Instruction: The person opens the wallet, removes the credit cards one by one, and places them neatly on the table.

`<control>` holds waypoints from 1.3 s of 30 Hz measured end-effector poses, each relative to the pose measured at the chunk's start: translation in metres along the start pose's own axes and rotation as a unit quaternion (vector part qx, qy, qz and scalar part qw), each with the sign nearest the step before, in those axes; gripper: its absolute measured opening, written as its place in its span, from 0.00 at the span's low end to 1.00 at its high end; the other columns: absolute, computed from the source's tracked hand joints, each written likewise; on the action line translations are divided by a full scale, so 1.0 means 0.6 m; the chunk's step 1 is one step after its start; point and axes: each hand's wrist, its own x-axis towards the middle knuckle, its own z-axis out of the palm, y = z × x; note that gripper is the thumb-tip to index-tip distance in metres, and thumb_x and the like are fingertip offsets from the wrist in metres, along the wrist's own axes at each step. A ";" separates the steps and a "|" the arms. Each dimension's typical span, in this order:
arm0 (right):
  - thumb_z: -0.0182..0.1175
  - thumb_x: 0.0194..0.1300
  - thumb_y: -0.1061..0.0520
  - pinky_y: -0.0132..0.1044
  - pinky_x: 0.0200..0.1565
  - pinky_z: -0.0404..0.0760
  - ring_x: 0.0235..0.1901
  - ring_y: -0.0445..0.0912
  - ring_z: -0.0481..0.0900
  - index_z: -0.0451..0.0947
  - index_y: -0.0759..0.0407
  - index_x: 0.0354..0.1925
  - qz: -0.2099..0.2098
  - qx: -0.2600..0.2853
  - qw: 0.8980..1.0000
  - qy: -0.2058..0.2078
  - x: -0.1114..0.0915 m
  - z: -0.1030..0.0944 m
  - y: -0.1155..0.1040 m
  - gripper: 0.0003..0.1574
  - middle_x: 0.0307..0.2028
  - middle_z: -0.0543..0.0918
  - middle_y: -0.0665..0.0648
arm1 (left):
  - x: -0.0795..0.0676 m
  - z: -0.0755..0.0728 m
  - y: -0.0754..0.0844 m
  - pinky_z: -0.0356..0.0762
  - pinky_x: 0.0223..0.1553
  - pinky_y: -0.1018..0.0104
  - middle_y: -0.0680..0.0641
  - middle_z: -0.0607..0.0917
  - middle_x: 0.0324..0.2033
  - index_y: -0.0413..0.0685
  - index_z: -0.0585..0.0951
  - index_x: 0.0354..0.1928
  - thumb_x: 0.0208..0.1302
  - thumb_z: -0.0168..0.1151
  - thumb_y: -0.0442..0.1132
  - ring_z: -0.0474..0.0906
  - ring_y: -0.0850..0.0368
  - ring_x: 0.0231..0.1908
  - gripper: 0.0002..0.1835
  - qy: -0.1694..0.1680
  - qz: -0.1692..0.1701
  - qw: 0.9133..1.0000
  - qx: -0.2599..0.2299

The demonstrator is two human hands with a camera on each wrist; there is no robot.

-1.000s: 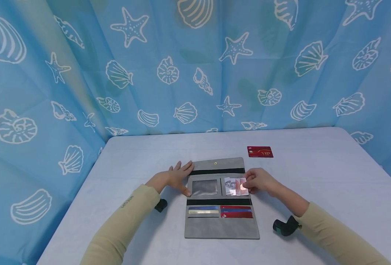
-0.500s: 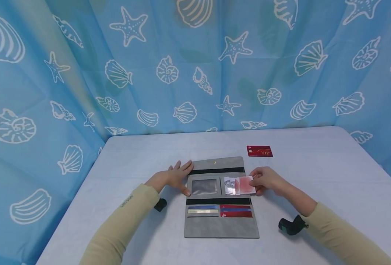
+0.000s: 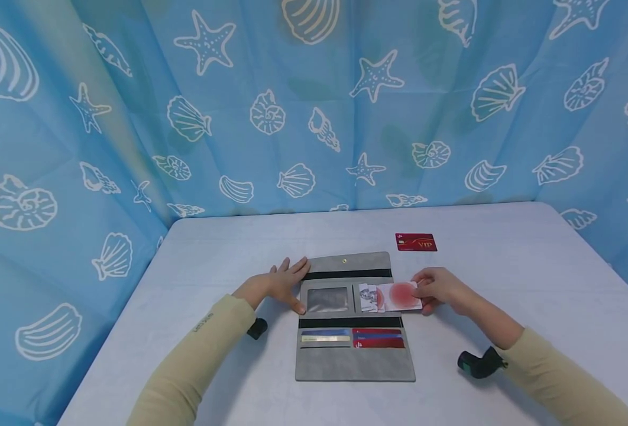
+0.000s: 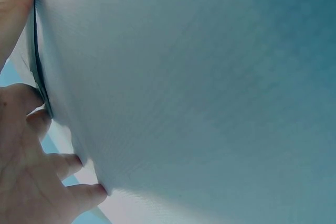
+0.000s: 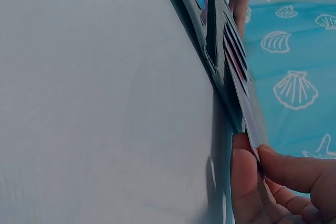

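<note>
A grey wallet (image 3: 355, 365) lies unfolded on the white table. My left hand (image 3: 282, 287) rests along its left edge, fingers spread and fairly straight, the thumb on the wallet's side. Between thumb and fingers my right hand (image 3: 439, 291) pinches the right end of a white card with a red round print (image 3: 402, 295). That card sticks out past the wallet's right edge, while its left part overlaps other pale cards (image 3: 368, 297) in the middle section. In the right wrist view the card (image 5: 253, 129) shows edge-on between the thumb and fingertips.
A red VIP card (image 3: 416, 242) lies on the table (image 3: 505, 266) behind the wallet. Several blue, cream and red cards (image 3: 379, 338) sit in the wallet's lower slots. A clear window pocket (image 3: 328, 300) is at middle left. A blue seashell curtain (image 3: 314, 89) hangs behind.
My right hand has moved to the right, sliding the white card with the red print further out past the wallet's edge. The left hand has stayed at the wallet's left edge.
</note>
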 end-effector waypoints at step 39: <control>0.55 0.64 0.52 0.37 0.38 0.81 0.39 0.53 0.74 0.58 0.71 0.61 -0.004 -0.014 0.997 0.082 0.001 -0.121 0.004 0.35 0.53 0.67 0.73 | 0.000 0.002 -0.003 0.32 0.66 0.44 0.51 0.36 0.72 0.52 0.41 0.72 0.46 0.68 0.58 0.26 0.44 0.70 0.59 0.003 0.006 1.000 -0.003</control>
